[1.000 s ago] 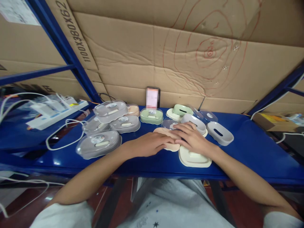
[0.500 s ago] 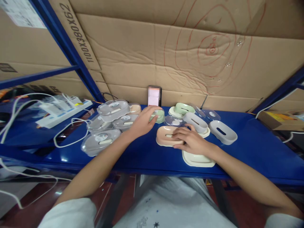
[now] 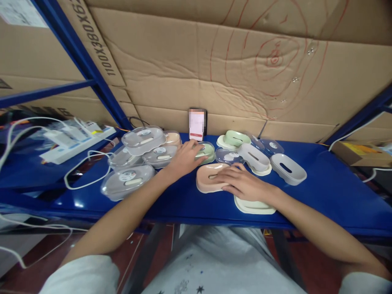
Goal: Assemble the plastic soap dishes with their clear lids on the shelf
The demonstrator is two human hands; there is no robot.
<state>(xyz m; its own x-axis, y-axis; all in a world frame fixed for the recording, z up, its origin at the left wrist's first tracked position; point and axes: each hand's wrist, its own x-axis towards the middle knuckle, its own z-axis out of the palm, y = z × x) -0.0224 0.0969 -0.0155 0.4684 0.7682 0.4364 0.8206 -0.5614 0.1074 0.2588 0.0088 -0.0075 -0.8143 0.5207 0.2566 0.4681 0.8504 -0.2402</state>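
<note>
Your left hand (image 3: pixel 183 157) closes on the green box (image 3: pixel 206 152) at the back of the worktop (image 3: pixel 321 192); your right hand (image 3: pixel 241 183) lies flat, grip released, on the pink dish (image 3: pixel 208 183). Pulling the box carelessly could knock the loose lid (image 3: pixel 228 155) or stacked boxes (image 3: pixel 143 141).

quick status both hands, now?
Left hand: fingers on the green soap box, grip cannot be told.
Right hand: open, flat on the pink tray.

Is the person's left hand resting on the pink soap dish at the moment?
No, the left hand reaches the green soap box, while the right hand lies on the pink soap dish.
</note>
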